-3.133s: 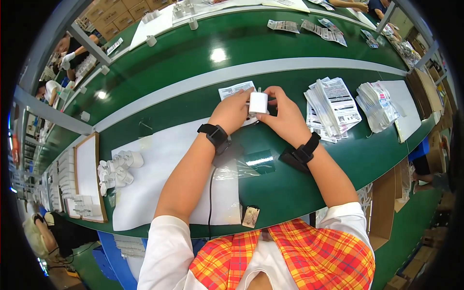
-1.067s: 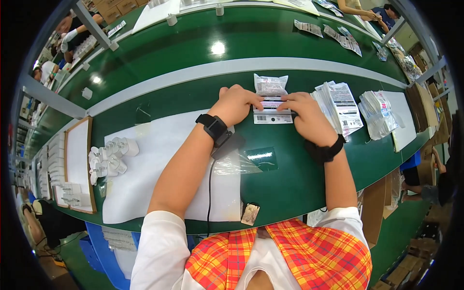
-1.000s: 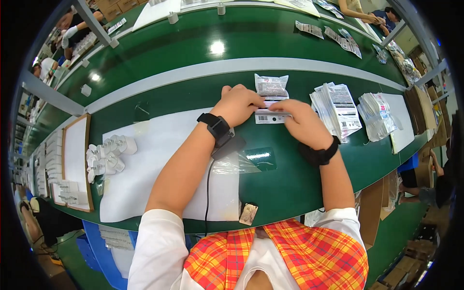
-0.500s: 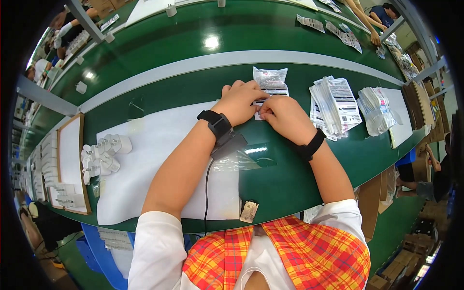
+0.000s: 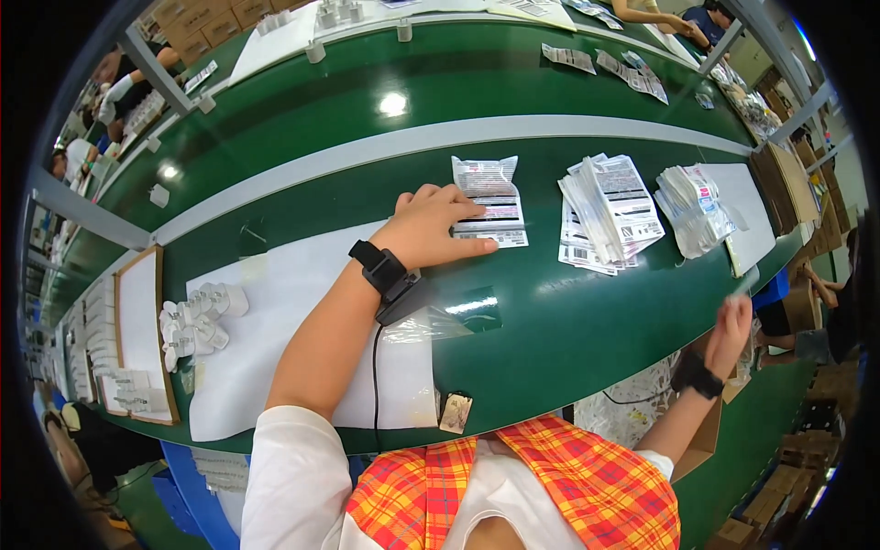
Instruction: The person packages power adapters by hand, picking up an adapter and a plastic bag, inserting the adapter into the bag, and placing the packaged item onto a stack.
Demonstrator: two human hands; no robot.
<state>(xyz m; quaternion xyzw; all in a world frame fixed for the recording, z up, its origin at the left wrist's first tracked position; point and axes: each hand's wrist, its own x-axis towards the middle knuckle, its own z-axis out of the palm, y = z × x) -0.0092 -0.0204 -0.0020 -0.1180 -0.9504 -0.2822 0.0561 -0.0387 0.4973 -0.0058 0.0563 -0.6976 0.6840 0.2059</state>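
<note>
My left hand point(image 5: 429, 227) lies on a flat silver printed packet point(image 5: 495, 197) in front of me, its fingers spread and the thumb stretched over the packet's lower part. My right hand point(image 5: 729, 332) is out past the table's right front edge, fingers pinched together. A pale, see-through sliver shows by its fingertips, too blurred to name. To the right of the packet lies a fanned stack of similar printed packets point(image 5: 632, 206). Farther right is a second bundle of packets point(image 5: 692, 211), partly on a white sheet point(image 5: 747, 206).
White plug adapters point(image 5: 197, 321) cluster on a white mat point(image 5: 302, 321) at left, beside a shallow cardboard-edged tray point(image 5: 147, 325). Clear film point(image 5: 431, 325) lies by the mat. Below the right table edge stands a cardboard box point(image 5: 701, 440). People work farther off.
My right hand has left the packet and swung right, beyond the table edge. The left hand stays on the packet, now with its thumb spread. The view has shifted slightly.
</note>
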